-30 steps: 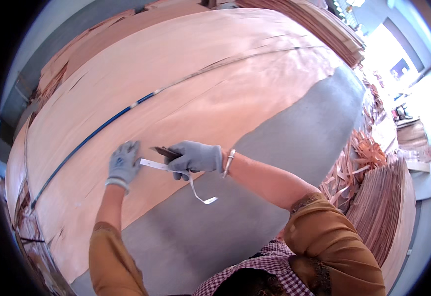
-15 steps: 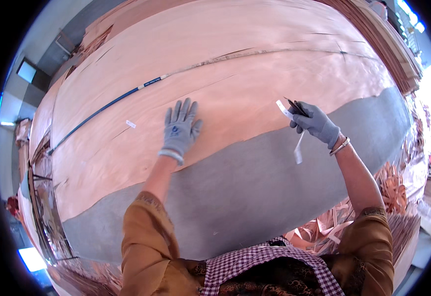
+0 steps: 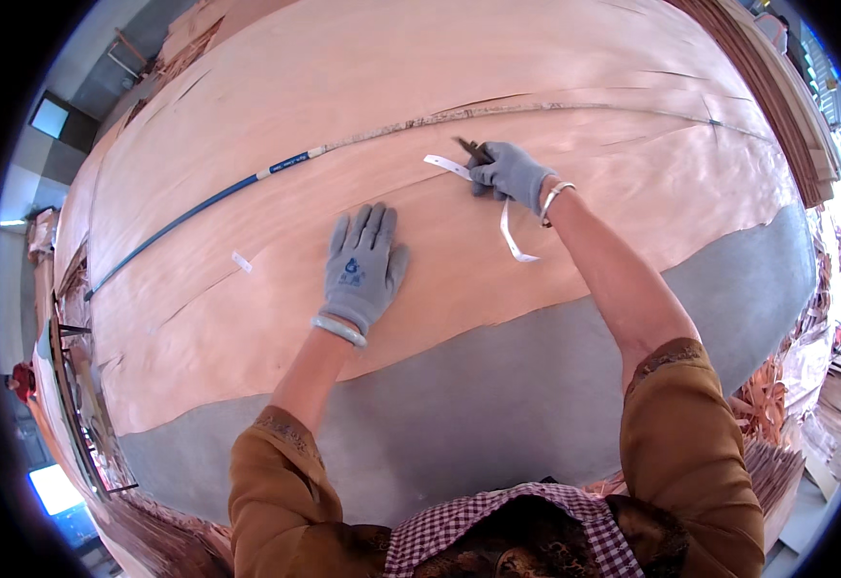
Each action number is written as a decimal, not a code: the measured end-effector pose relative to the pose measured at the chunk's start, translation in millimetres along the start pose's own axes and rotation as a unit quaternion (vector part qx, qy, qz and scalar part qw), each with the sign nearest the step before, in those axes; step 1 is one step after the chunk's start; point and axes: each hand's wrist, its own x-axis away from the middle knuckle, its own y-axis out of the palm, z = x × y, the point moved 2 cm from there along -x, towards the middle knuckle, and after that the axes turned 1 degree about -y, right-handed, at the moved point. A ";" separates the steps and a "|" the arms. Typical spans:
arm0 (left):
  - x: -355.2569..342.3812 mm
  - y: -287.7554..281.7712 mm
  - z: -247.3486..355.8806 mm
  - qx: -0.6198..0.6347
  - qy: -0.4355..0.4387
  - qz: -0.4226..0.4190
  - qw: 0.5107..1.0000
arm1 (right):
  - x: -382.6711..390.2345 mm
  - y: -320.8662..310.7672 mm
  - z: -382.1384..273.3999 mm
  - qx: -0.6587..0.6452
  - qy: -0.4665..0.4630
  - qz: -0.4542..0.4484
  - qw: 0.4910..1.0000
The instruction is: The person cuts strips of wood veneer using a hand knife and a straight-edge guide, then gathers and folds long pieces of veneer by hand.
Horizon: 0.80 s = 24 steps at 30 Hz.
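A wide, thin sheet of pinkish wood veneer covers most of the grey tabletop. My left hand, in a grey glove, lies flat on the veneer with its fingers stretched out. Farther up and to the right, my gloved right hand is closed around a dark, narrow tool whose exact kind I cannot make out. The same hand holds a strip of white tape; one end points left and another length hangs below the hand. A crack in the veneer runs near the strip.
A long blue and worn pale rod lies across the veneer beyond both hands. One short piece of white tape sits on a crack to the left. Stacked veneer sheets line the right side, with scrap strips below them.
My right hand has moved left and away from me, carrying the tool and tape over the veneer. The left hand stays flat, shifted slightly relative to the sheet.
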 end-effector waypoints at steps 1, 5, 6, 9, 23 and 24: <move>-12.0 0.9 3.4 0.017 0.024 0.025 0.999 | -4.8 -3.4 7.8 -0.004 0.002 0.006 1.000; -65.1 15.5 9.4 0.052 0.076 0.085 0.992 | -10.3 4.1 2.8 0.049 -0.016 0.009 0.999; -74.0 22.4 11.5 0.056 0.088 0.091 0.990 | -13.1 10.2 -2.8 0.078 -0.024 0.014 0.997; -82.6 24.1 16.5 0.022 0.060 -0.002 0.998 | 3.8 9.1 -14.8 0.187 0.037 0.053 0.980; -92.8 21.0 26.4 -0.015 0.083 -0.069 0.994 | 152.7 -5.5 -2.6 0.015 0.016 0.001 1.000; -96.5 16.1 41.0 -0.014 0.082 -0.084 0.993 | 162.5 -32.8 22.0 -0.031 0.019 0.005 0.999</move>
